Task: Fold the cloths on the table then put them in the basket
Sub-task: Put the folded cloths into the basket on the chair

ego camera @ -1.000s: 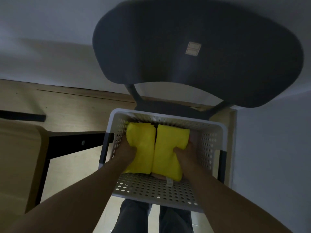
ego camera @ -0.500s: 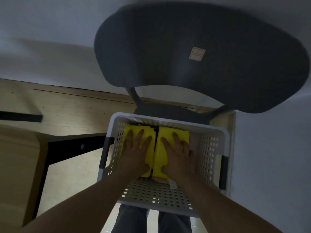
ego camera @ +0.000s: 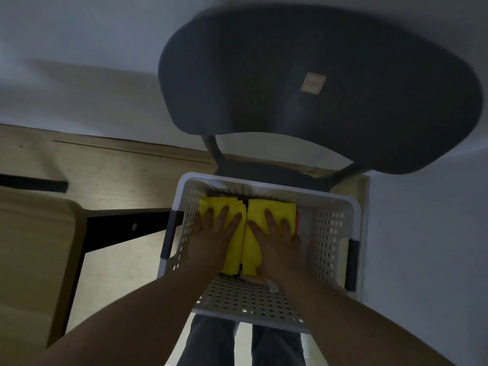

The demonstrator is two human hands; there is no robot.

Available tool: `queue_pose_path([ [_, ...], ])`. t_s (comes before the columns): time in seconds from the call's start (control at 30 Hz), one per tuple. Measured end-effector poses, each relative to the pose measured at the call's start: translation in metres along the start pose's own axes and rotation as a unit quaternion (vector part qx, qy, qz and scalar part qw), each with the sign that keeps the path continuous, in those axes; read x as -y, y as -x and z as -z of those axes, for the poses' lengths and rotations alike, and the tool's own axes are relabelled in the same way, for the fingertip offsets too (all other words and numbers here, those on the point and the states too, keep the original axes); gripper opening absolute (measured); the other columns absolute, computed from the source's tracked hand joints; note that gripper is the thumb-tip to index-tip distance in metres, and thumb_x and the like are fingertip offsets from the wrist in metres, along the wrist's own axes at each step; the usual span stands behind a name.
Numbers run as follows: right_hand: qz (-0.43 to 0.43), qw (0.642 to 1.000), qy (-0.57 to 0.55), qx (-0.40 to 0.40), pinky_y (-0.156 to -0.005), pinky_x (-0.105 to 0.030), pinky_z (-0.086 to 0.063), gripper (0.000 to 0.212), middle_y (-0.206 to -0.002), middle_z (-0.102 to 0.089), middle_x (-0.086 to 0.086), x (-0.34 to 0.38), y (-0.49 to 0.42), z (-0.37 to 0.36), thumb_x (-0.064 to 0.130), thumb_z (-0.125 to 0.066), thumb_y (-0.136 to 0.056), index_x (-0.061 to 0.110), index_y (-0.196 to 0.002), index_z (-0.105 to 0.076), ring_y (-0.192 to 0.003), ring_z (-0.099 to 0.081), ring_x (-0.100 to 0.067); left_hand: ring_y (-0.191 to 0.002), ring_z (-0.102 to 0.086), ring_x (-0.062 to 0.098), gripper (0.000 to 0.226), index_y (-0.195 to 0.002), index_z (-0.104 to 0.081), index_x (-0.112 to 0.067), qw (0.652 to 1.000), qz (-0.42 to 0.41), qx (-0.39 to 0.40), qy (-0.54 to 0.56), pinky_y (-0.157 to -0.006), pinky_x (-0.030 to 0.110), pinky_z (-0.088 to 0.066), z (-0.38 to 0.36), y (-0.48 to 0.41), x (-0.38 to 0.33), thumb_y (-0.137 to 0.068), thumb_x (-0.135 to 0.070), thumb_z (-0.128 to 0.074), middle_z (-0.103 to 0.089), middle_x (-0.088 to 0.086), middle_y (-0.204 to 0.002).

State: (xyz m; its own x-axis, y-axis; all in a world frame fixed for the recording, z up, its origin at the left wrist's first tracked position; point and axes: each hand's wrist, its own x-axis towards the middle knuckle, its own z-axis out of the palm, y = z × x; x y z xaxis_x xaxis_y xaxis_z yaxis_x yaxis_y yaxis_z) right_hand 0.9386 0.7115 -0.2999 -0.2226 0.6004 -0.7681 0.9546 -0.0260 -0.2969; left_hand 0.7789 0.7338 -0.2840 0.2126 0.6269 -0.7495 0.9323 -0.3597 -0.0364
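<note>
Right, down into the white perforated basket we look, and two folded yellow cloths lie in it side by side, touching along a dark seam down the middle. The left yellow cloth sits against the left wall, and the left hand lies flat on top of it, fingers spread wide and pressing down, gripping nothing. Just beside it the right yellow cloth takes the middle of the basket, with the right hand flat on it in the same way, palm down, fingers splayed, nothing clasped. A sliver of red-orange cloth peeks out at the right edge of that cloth, and a small pale tag shows beneath its near end; what lies under the yellow pair I cannot tell. The right part of the basket floor is bare, open room up to the holed right wall. Around it: on the far left a light wooden table with a rounded corner, its black frame running across to the basket's dark left handle. Behind the basket rises a dark grey chair, its backrest looming large and carrying a small pale sticker. A dark right handle sits close to the grey wall. Below the near rim, trouser legs stand on pale floor.
</note>
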Motion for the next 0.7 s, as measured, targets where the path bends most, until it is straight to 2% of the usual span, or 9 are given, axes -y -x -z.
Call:
queue_pose_path([
  [0.1, -0.004, 0.997, -0.075, 0.009, -0.112, -0.055, -0.003, 0.110, -0.155, 0.024, 0.002, 0.001, 0.008, 0.003, 0.054, -0.071, -0.070, 0.043, -0.145, 0.008, -0.142, 0.016, -0.033, -0.144, -0.005, 0.034, 0.097, -0.148, 0.014, -0.026, 1.000, -0.001, 0.003, 0.006, -0.114, 0.052, -0.011, 0.003, 0.009, 0.001, -0.086, -0.032, -0.061, 0.008, 0.010, -0.158],
  [0.2, -0.028, 0.991, -0.131, -0.022, -0.115, -0.047, -0.002, 0.103, -0.157, 0.015, 0.003, -0.002, 0.019, 0.007, 0.050, -0.067, -0.074, 0.041, -0.146, 0.006, -0.144, 0.011, -0.027, -0.142, -0.019, 0.027, 0.102, -0.149, 0.010, -0.021, 0.997, -0.002, -0.003, 0.077, -0.113, 0.044, -0.020, 0.004, 0.023, -0.005, -0.083, -0.029, -0.066, -0.004, 0.008, -0.158],
  [0.3, -0.063, 0.978, -0.177, -0.088, -0.116, -0.044, -0.013, 0.091, -0.158, -0.003, 0.002, -0.005, 0.034, 0.017, 0.046, -0.060, -0.079, 0.035, -0.148, -0.003, -0.144, -0.002, -0.025, -0.127, -0.042, 0.022, 0.090, -0.149, 0.003, -0.015, 0.977, 0.011, -0.031, 0.209, -0.100, 0.033, -0.035, 0.007, 0.039, -0.017, -0.087, -0.028, -0.061, -0.026, 0.005, -0.152],
  [0.37, -0.084, 0.964, -0.225, -0.113, -0.112, -0.043, -0.024, 0.083, -0.156, -0.015, -0.001, -0.006, 0.041, 0.028, 0.040, -0.060, -0.082, 0.028, -0.149, -0.012, -0.141, -0.017, -0.025, -0.122, -0.047, 0.023, 0.076, -0.148, -0.009, -0.011, 0.948, 0.025, -0.065, 0.311, -0.094, 0.032, -0.042, 0.013, 0.048, -0.021, -0.091, -0.027, -0.056, -0.034, 0.008, -0.148],
  [0.47, -0.088, 0.951, -0.262, -0.138, -0.106, -0.041, -0.035, 0.074, -0.151, -0.028, -0.004, -0.002, 0.061, 0.042, 0.036, -0.059, -0.084, 0.022, -0.146, -0.023, -0.133, -0.033, -0.026, -0.115, -0.054, 0.019, 0.046, -0.129, -0.038, -0.011, 0.885, 0.041, -0.173, 0.431, -0.085, 0.033, -0.047, 0.024, 0.070, -0.026, -0.091, -0.025, -0.059, -0.051, 0.008, -0.131],
  [0.57, -0.086, 0.940, -0.289, -0.157, -0.092, -0.034, -0.042, 0.065, -0.142, -0.039, -0.004, 0.006, 0.080, 0.046, 0.035, -0.059, -0.083, 0.021, -0.141, -0.033, -0.122, -0.043, -0.024, -0.095, -0.059, 0.013, 0.023, -0.105, -0.048, -0.013, 0.843, 0.072, -0.259, 0.466, -0.068, 0.026, -0.043, 0.037, 0.089, -0.027, -0.089, -0.025, -0.061, -0.060, 0.003, -0.108],
  [0.63, -0.082, 0.932, -0.309, -0.171, -0.079, -0.029, -0.042, 0.061, -0.136, -0.044, -0.004, 0.017, 0.100, 0.042, 0.036, -0.059, -0.083, 0.022, -0.138, -0.036, -0.106, -0.048, -0.019, -0.090, -0.058, 0.015, 0.015, -0.093, -0.049, -0.016, 0.837, 0.078, -0.289, 0.457, -0.067, 0.026, -0.043, 0.042, 0.107, -0.023, -0.089, -0.024, -0.061, -0.061, 0.004, -0.100],
  [0.7, -0.075, 0.922, -0.330, -0.189, -0.074, -0.028, -0.040, 0.060, -0.132, -0.047, -0.005, 0.028, 0.120, 0.034, 0.035, -0.058, -0.083, 0.022, -0.138, -0.037, -0.095, -0.045, -0.013, -0.088, -0.058, 0.018, 0.015, -0.085, -0.048, -0.017, 0.845, 0.068, -0.312, 0.429, -0.070, 0.027, -0.044, 0.042, 0.126, -0.017, -0.089, -0.023, -0.062, -0.059, 0.005, -0.096],
])
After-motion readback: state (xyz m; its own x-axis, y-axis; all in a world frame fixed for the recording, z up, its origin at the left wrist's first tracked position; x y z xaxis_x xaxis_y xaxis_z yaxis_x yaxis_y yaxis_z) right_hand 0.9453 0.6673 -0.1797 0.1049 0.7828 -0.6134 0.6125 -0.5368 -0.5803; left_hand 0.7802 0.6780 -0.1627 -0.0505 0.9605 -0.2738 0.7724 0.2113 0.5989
